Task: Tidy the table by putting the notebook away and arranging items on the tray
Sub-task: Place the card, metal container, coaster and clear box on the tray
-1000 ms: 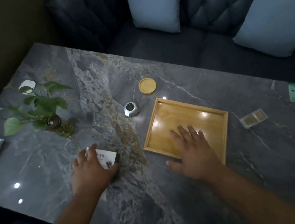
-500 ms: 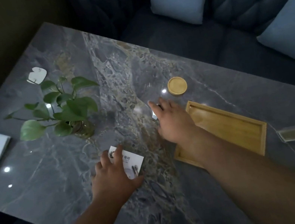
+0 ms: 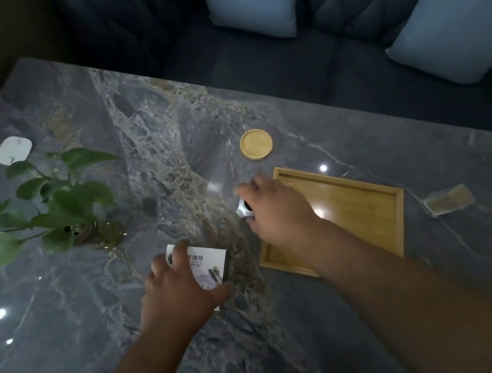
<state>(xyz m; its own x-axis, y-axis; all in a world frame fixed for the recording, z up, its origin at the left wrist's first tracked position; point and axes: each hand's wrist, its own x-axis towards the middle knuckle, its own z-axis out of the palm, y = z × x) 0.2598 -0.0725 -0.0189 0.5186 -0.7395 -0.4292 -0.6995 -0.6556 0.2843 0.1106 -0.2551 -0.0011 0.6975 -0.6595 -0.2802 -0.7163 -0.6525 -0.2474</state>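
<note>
Right grip (image 3: 276, 214) now curled round silver object (image 3: 241, 210), perhaps lifted, left grip (image 3: 180, 290) still holding white notebook (image 3: 210, 260)

marble tbl (image 3: 64, 317) | on it: wood tray (image 3: 403, 217), coaster (image 3: 256, 144), plant (image 3: 53, 203), notebook (image 3: 210, 260), clr packet (image 3: 449, 199)

White notebook (image 3: 210, 263) lies flat on the desk (image 3: 73, 315). Wooden tray (image 3: 370, 210) lies to its right, silver object (image 3: 243, 211) at the tray's left corner, and round coaster (image 3: 256, 144) beyond.
</note>
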